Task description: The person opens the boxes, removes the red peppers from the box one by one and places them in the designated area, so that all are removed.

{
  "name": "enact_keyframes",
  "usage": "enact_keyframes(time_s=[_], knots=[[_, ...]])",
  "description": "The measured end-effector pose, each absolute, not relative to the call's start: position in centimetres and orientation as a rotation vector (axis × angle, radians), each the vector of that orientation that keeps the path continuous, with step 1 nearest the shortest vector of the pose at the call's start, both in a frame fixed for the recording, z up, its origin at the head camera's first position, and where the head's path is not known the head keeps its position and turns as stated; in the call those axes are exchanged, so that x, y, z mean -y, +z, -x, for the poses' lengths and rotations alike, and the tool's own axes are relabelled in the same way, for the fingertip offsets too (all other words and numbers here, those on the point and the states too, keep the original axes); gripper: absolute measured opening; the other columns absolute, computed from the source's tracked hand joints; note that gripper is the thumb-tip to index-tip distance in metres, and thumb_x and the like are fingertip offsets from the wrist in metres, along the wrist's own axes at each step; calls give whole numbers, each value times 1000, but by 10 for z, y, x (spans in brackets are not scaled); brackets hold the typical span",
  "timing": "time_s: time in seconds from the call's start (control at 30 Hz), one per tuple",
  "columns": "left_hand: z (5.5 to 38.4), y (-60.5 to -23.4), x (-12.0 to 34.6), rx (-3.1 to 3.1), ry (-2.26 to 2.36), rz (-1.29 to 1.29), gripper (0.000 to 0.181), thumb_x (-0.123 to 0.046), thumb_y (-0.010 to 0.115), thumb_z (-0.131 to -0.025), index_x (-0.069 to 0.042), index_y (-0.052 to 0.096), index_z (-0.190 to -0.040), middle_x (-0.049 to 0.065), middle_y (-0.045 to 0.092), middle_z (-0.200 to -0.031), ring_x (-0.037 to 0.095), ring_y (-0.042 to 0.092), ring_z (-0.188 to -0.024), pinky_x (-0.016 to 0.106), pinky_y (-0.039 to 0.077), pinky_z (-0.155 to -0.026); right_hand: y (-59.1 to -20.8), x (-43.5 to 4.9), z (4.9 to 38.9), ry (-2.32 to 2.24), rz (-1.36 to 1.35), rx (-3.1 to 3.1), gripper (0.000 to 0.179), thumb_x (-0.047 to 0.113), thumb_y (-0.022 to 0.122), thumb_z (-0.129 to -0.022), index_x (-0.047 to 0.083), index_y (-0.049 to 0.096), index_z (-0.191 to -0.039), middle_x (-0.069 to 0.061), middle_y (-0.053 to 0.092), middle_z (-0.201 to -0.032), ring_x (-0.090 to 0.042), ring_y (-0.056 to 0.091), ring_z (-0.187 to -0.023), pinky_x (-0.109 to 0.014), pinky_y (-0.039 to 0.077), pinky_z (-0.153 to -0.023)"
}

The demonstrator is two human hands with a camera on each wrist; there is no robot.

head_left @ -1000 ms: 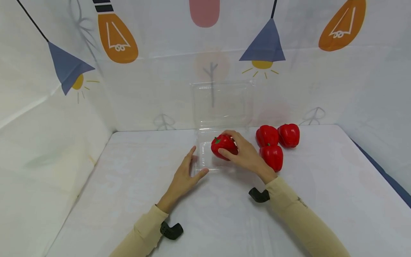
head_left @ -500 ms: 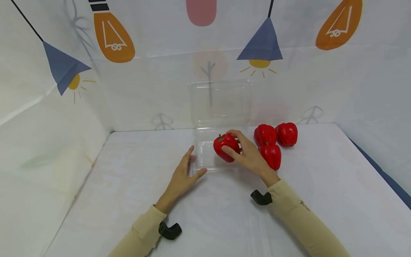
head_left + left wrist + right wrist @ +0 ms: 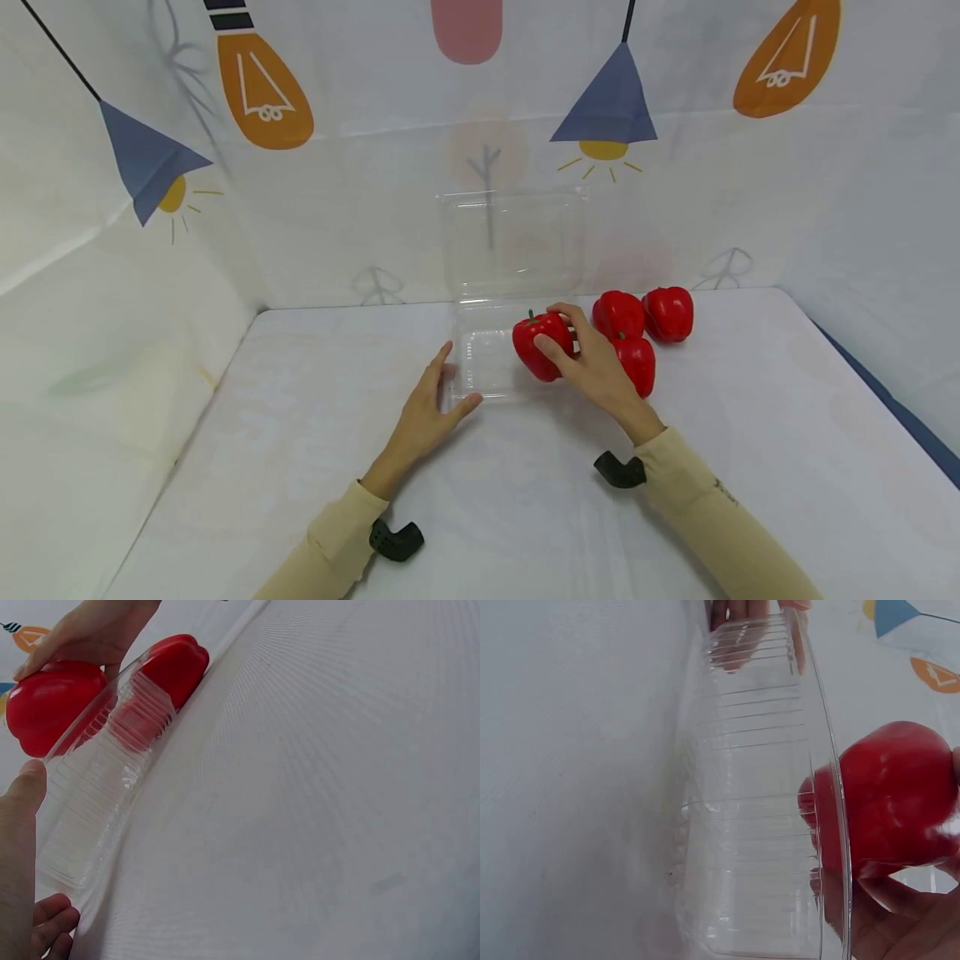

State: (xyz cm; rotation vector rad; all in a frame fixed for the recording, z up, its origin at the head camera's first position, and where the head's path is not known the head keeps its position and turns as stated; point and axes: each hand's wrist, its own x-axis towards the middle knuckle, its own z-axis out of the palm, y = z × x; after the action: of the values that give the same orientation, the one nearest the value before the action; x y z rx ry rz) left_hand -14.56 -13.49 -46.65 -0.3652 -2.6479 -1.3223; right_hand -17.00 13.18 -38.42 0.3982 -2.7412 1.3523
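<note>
My right hand (image 3: 600,379) grips a red bell pepper (image 3: 538,354) with thumb and fingers, its green stem pointing up. The pepper is over the right side of a clear plastic clamshell box (image 3: 480,362), whose see-through lid (image 3: 517,242) stands raised at the back. In the right wrist view, the held pepper (image 3: 900,795) is at the level of the box's rim, partly dipping behind its wall (image 3: 750,765). My left hand (image 3: 420,425) is spread at the box's near left corner, fingers straight along its side; whether it touches the plastic is hard to tell.
Several peppers lie around: one red pepper (image 3: 618,313) at the back right of the box, a second red pepper (image 3: 669,313) beyond it, and a third red pepper (image 3: 637,365) nearer, partly behind my right hand. A printed cloth wall (image 3: 360,208) rises behind the white table (image 3: 300,392).
The right hand has shifted the pepper rightward over the box and turned it so the stem points more upward. My left hand has stayed in place.
</note>
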Motion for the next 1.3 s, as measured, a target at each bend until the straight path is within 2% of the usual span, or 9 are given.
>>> enact_keyframes(time_s=[0.3,0.6,1.07,1.3], knots=[[145,-466,135,2652,-1329,372,90,-53,69,-79,-40,15,-149,5,54,-127,20,50,-121,45,40,-105,-381,-142,166,1349,-378,2733,67,49,64,-85,25,33,-140,-8,48,-135,-27,50,-116,-41,58,-77],[146,-466,135,2631,-1316,395,90,-52,70,-79,-35,16,-150,6,55,-126,21,51,-120,47,41,-104,-381,-153,162,1334,-333,2731,67,46,65,-85,23,33,-140,-10,48,-134,-30,48,-119,-45,57,-79],[146,-466,136,2635,-1352,390,90,-51,69,-80,-38,15,-150,7,54,-127,22,50,-122,47,40,-105,-373,-170,156,1348,-306,2727,59,44,58,-91,20,32,-139,-13,45,-134,-34,44,-122,-51,55,-83],[146,-466,136,2655,-1346,371,90,-53,69,-79,-40,13,-149,5,53,-128,20,49,-122,46,39,-106,-367,-180,155,1356,-310,2710,55,43,57,-92,21,34,-137,-15,49,-132,-35,48,-119,-53,54,-84]])
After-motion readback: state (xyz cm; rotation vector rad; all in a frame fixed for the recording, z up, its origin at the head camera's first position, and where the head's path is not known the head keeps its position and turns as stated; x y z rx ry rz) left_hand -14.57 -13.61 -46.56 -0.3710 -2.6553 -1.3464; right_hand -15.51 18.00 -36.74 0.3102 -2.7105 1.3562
